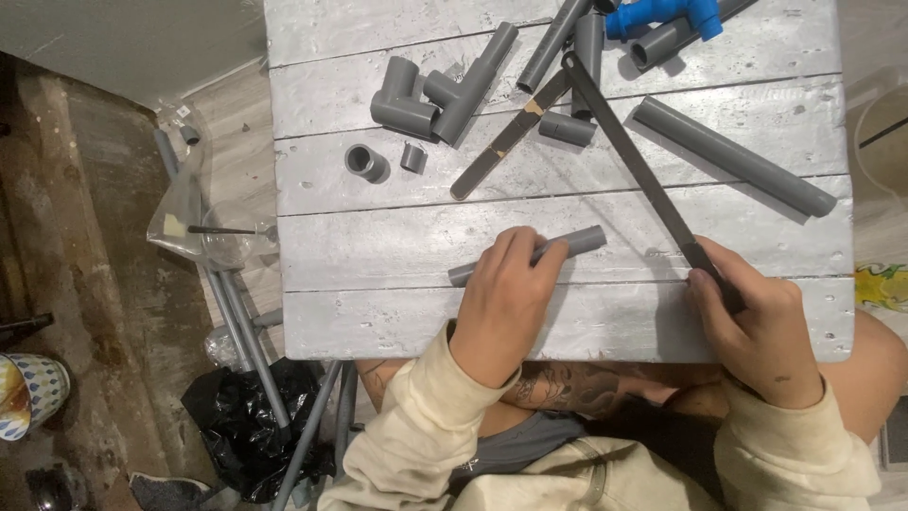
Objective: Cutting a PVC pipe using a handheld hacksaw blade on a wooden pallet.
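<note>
Left hand: the left hand (504, 301) lies palm-down on a short grey pipe (586, 240), fingers curled over its middle and pressing it to the desk (378, 312).
Short grey pipe: it lies flat and slightly slanted on the front planks — its right end pokes out past the fingertips, its left end shows beside the thumb.
Right hand: the right hand (757, 326) is closed around the near end of a long dark file (629, 151); the handle is hidden inside the fist.
File: the blade runs from the fist up and to the left, its far tip among the fittings at the back of the desk; whether it touches the planks along its length cannot be told.
Pipe to file: the pipe's free end sits just left of the blade, apart from it.
Desk: silver-painted planks, scratched.
Back of desk: a cluster of grey elbow and tee fittings (416, 95), a small grey coupling (364, 162) with a short ring of pipe (412, 157) beside it, a flat dark strip (506, 142) lying diagonally, and a blue valve (662, 17) at the top edge.
Right side: a longer grey pipe (733, 156) lies slantwise — well apart from both hands.
Floor, left: a clear plastic bag (203, 222), long grey pipes (246, 341) and a black bag (246, 416).
</note>
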